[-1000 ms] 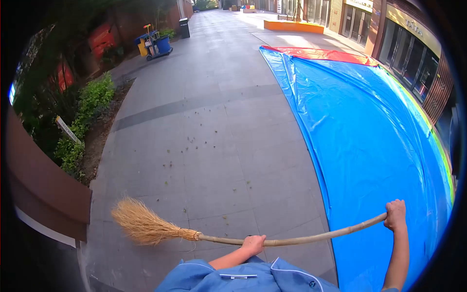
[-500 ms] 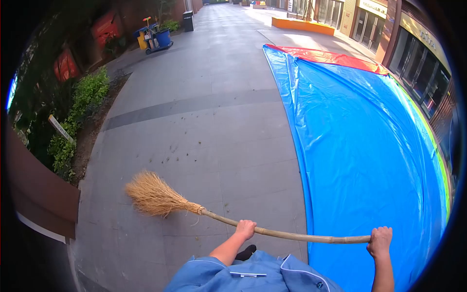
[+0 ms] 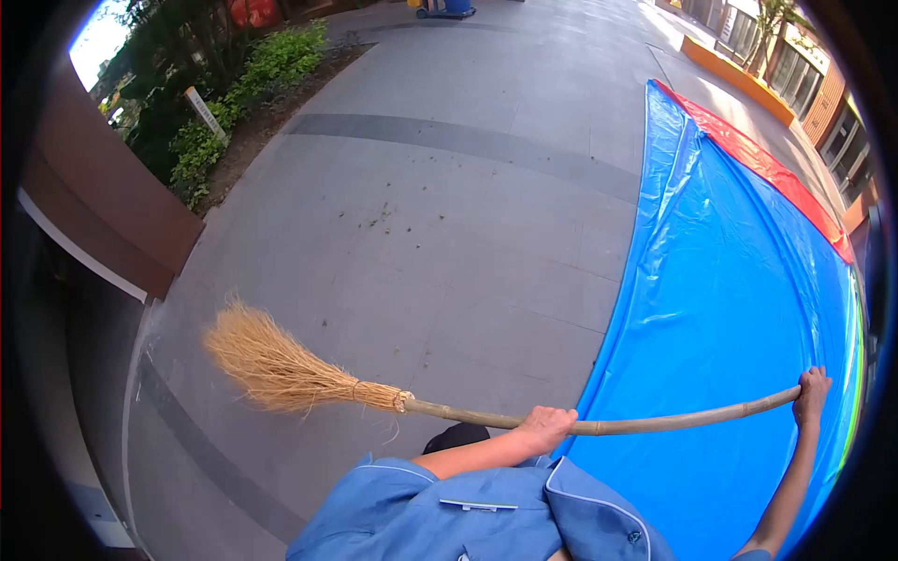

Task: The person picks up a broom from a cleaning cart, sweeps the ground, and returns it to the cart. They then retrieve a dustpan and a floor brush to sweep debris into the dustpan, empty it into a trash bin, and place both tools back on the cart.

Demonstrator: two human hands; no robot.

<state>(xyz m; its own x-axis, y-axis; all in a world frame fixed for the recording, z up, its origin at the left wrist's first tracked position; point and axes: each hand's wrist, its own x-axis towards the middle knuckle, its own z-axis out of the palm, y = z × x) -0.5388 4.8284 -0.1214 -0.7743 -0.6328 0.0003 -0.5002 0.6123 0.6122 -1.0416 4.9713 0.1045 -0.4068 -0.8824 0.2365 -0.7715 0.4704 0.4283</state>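
Note:
A broom (image 3: pixel 281 366) with a straw head and a long bamboo handle spans the view, bristles at the left. Around the middle of the handle, near the blue sheet's edge, my left hand (image 3: pixel 547 429) is closed. My right hand (image 3: pixel 813 396) grips the handle's far end, over the blue plastic sheet (image 3: pixel 711 309). Whether the bristles touch the paving cannot be made out. Small bits of debris (image 3: pixel 383 217) lie scattered on the grey paving (image 3: pixel 505 243) beyond the broom head.
The sheet has a red border (image 3: pixel 776 178) and covers the right side. Green shrubs (image 3: pixel 281 70) and a small sign (image 3: pixel 206 114) line the left, with a brown pillar (image 3: pixel 103 187) nearer. A wheeled cart (image 3: pixel 449 9) stands far ahead, an orange planter (image 3: pixel 739 79) at far right.
The view has turned and tipped downward, shifting the scene. Both hands sit farther right in view, still on the handle, and the right one is higher. The broom head appears slightly farther left.

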